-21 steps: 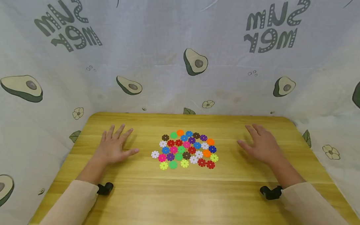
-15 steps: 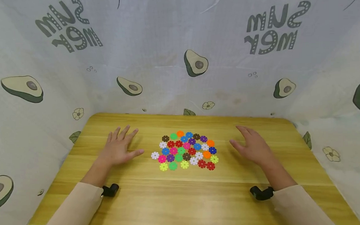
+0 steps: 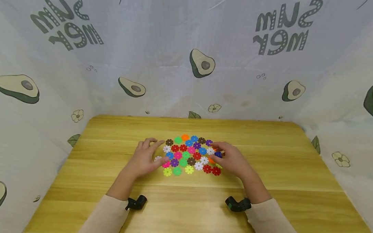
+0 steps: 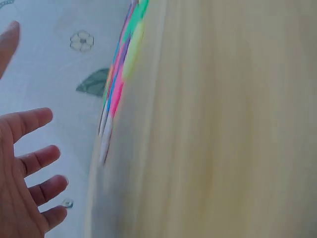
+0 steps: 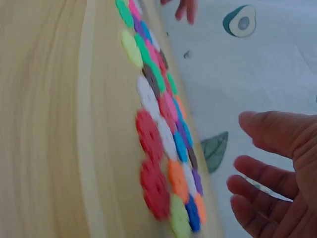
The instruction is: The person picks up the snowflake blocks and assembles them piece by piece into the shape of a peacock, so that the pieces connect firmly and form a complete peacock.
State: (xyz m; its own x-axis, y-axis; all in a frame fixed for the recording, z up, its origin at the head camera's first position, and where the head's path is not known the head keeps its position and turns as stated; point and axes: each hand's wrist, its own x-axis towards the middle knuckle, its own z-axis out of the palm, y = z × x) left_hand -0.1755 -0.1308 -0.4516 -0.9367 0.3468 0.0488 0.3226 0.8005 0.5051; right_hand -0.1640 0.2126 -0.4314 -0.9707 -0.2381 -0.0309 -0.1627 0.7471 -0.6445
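Several flat, notched plastic snowflake discs in many colours lie spread in one layer on the table, among them a brown disc (image 3: 191, 161) and a red disc (image 3: 216, 171). My left hand (image 3: 143, 161) is at the left edge of the spread and partly covers a white disc (image 3: 158, 159). In the left wrist view its fingers (image 4: 39, 161) are apart and hold nothing. Over the right edge is my right hand (image 3: 232, 159), hiding parts of orange and yellow discs. The right wrist view shows its loosely bent fingers (image 5: 265, 178) holding nothing, raised off the discs.
The wooden table (image 3: 183, 205) has rounded far corners. A pale curtain (image 3: 159, 35) printed with avocados hangs behind it and along both sides. Black wrist cameras sit at both cuffs, the left camera (image 3: 137, 202) and the right camera (image 3: 238, 204).
Both hands have come inward from the sides, the left moving right and the right moving left, to the edges of the disc spread. The discs look unmoved on the table.
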